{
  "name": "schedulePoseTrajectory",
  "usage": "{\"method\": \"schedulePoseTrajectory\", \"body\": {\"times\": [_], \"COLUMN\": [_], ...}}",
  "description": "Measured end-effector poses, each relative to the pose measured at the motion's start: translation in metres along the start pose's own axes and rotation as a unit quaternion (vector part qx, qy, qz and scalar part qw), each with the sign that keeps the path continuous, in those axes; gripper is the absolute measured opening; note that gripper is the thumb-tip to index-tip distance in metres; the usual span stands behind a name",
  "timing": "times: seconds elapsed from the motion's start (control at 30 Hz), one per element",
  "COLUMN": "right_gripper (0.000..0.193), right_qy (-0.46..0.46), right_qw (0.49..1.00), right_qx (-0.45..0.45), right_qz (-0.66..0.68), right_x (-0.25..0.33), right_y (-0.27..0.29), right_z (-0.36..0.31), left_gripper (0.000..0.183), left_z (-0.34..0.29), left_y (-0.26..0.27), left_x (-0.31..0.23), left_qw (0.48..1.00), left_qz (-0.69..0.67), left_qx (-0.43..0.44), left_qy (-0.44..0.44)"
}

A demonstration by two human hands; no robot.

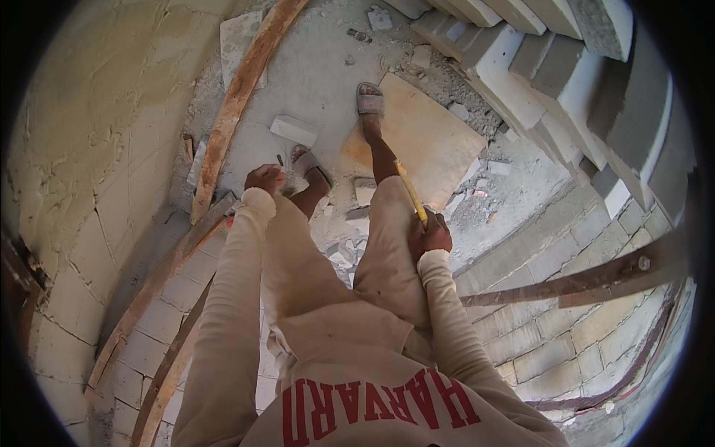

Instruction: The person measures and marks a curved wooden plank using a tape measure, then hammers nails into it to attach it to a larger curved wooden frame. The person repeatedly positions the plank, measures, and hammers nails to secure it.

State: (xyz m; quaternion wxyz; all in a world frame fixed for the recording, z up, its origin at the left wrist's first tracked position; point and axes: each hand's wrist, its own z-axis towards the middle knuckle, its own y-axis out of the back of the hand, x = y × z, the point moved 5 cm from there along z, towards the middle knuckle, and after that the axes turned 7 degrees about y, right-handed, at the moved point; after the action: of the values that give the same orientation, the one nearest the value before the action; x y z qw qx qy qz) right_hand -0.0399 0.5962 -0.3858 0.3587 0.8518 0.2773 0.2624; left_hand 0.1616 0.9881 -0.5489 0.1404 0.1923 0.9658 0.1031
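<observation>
My left hand [264, 179] is closed in front of my left thigh. The tip of a small, thin, dark piece [280, 159] sticks up beside its fingers; its kind is too small to make out. By my right thigh, my right hand [430, 235] is wrapped round one end of a narrow yellow rod-like tool [411, 192], which slants up and forward. Its gripped end is hidden in the fist, so I cannot tell its exact kind. A flat tan board [432, 138] lies on the floor beyond, with my right foot in a sandal over its edge.
Pale blocks [521, 82] are stacked at the far right. A long wooden plank [242, 93] leans along the left wall [97, 141], and another timber [596, 279] crosses at the right. Rubble and a loose white block [294, 130] lie on the dusty floor.
</observation>
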Motion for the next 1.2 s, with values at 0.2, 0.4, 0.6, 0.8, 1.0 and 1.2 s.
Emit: {"method": "schedulePoseTrajectory", "body": {"times": [0.2, 0.4, 0.6, 0.8, 1.0, 1.2], "right_gripper": [0.034, 0.035, 0.045, 0.048, 0.033, 0.021], "right_qy": [0.015, -0.028, -0.062, -0.078, -0.049, 0.050], "right_qw": [1.000, 0.998, 0.997, 0.995, 0.995, 0.986], "right_qx": [-0.010, -0.014, 0.024, -0.007, -0.029, 0.019], "right_qz": [0.010, 0.057, 0.041, 0.063, 0.080, 0.157], "right_x": [0.007, -0.024, -0.034, -0.033, -0.014, 0.063], "right_y": [-0.015, -0.012, -0.015, -0.012, -0.019, -0.032], "right_z": [0.057, 0.091, 0.112, 0.099, 0.084, 0.086], "left_gripper": [0.036, 0.044, 0.066, 0.058, 0.050, 0.042], "left_z": [0.194, 0.325, 0.420, 0.450, 0.327, 0.106], "left_y": [-0.171, -0.315, -0.382, -0.342, -0.239, -0.178], "left_x": [-0.109, -0.209, -0.235, -0.222, -0.114, -0.051], "left_qw": [0.946, 0.762, 0.700, 0.812, 0.961, 0.939], "left_qz": [0.290, 0.473, 0.543, 0.471, 0.134, -0.222], "left_qx": [0.033, -0.158, -0.184, -0.105, 0.106, 0.263], "left_qy": [-0.140, -0.412, -0.426, -0.327, -0.215, 0.016]}}
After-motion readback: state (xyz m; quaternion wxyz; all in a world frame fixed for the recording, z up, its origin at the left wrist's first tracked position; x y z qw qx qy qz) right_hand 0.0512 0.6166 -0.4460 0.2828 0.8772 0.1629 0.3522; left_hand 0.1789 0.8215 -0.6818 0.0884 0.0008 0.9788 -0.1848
